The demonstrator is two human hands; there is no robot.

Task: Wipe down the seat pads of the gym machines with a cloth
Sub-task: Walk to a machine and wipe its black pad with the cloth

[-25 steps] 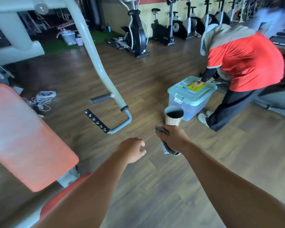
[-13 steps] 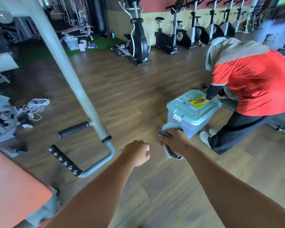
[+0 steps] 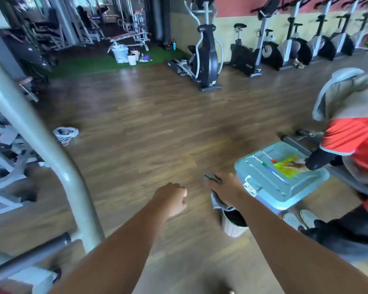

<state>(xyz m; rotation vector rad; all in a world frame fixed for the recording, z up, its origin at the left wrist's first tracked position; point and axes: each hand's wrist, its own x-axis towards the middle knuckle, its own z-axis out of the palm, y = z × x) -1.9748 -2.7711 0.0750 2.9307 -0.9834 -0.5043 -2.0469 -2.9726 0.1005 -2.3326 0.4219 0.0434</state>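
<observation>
My right hand [image 3: 225, 188] is closed around a grey cloth [image 3: 216, 201], whose ends stick out above and below the fist. It hangs over a small striped bucket [image 3: 234, 224] on the wooden floor. My left hand [image 3: 171, 199] is a loose fist holding nothing, held out beside the right one. The grey arm of a gym machine [image 3: 36, 145] rises at the left, with a black grip bar [image 3: 28, 257] at the bottom left. No seat pad shows in this view.
A pale blue lidded box [image 3: 285, 187] stands right of my hand; a person in a red shirt [image 3: 357, 145] bends over it. An elliptical trainer [image 3: 206, 54] and exercise bikes [image 3: 270, 45] line the far wall. A white cable bundle [image 3: 65, 133] lies on the floor at the left.
My view has lifted and swung away from the orange seat pad, which has left the frame. Both hands stay held out, the right one now above the bucket.
</observation>
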